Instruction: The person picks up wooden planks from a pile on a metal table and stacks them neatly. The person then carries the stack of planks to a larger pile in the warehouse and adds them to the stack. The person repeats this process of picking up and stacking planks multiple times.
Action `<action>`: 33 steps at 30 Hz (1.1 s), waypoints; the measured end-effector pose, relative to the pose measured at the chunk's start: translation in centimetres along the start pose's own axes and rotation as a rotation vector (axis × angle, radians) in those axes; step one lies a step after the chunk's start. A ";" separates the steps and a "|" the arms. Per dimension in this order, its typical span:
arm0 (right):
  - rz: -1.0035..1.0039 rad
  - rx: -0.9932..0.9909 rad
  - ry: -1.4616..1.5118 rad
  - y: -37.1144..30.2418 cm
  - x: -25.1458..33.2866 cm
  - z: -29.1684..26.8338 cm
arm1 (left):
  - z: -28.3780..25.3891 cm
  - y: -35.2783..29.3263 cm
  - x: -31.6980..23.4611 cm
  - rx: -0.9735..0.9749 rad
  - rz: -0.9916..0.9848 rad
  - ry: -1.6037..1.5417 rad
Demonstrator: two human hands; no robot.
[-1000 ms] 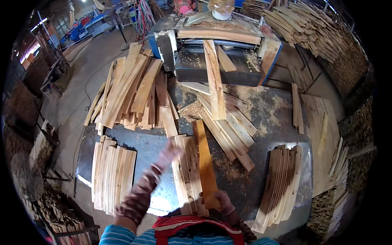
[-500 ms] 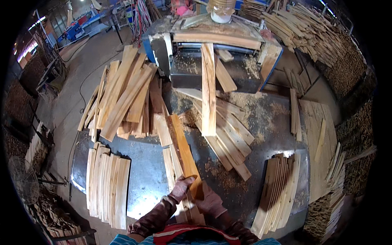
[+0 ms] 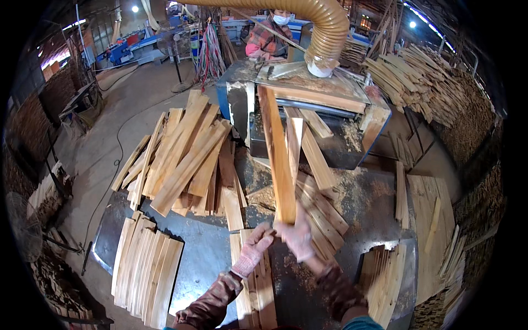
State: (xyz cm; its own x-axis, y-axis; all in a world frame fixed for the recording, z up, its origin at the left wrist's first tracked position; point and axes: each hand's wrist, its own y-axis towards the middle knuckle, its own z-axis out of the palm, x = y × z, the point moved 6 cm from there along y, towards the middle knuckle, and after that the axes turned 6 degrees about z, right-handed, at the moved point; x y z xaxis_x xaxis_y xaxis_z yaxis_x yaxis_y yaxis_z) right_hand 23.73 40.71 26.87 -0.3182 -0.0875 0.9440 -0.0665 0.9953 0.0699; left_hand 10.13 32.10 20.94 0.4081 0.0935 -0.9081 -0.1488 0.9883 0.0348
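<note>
The orange board point(image 3: 281, 165) extends away from the right hand point(image 3: 297, 235), which grasps its near end; its far end reaches the machine point(image 3: 319, 97). Boards point(image 3: 148, 269) lie left and right on the dark table point(image 3: 203, 250); another person point(image 3: 267, 43) is beyond. Both forearms point(image 3: 212, 302) stretch forward, the left hand point(image 3: 254, 248) curled beside that near end, contact unclear.

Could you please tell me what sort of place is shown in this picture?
Probably a woodworking shop: many boards lie in piles, wood shavings litter the front of a large machine, and a wide ribbed hose comes down to its top.
</note>
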 end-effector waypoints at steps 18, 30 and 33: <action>-0.026 0.350 -0.212 4.9 -6.5 6.4 | -11.0 -11.2 10.8 -0.257 -0.391 -0.092; 0.646 0.191 1.094 6.1 -15.4 -9.5 | -7.6 13.8 18.2 -0.085 -0.145 0.093; 0.438 0.283 1.145 11.1 -14.6 -8.2 | -6.0 15.9 19.8 -0.084 -0.364 0.148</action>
State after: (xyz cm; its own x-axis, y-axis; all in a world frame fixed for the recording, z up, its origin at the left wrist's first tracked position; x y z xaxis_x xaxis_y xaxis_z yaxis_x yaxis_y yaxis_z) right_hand 35.37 53.41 16.48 0.6272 0.4737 0.6183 -0.4082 0.8760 -0.2570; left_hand 10.47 48.93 1.06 0.3144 -0.2858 -0.9052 -0.0936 0.9396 -0.3292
